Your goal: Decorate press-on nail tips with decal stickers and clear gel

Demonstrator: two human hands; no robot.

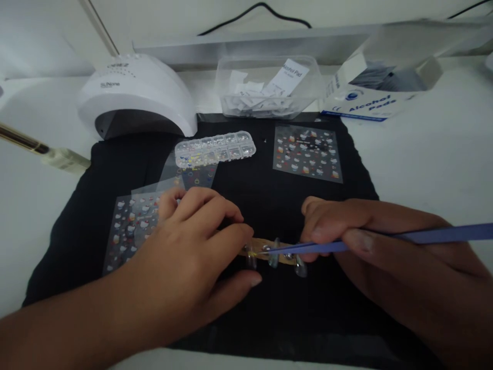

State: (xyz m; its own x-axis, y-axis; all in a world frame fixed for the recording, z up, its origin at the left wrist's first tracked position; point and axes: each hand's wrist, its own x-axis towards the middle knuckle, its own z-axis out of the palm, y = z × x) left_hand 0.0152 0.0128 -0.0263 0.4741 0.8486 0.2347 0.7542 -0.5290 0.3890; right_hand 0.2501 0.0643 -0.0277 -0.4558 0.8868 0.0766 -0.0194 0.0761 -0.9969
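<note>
Head view: my left hand (192, 246) pins the wooden stick (269, 252) of clear nail tips; at three o'clock, my right hand (346, 226) pinches blue tweezers (346, 245), tips touching one.

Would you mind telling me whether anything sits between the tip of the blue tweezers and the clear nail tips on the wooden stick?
Nothing visible does. The blue tweezers, pinched in the right hand, reach straight to the clear nail tips on the wooden stick. The left hand covers only the stick's left end, beside the tweezers' path.
</note>
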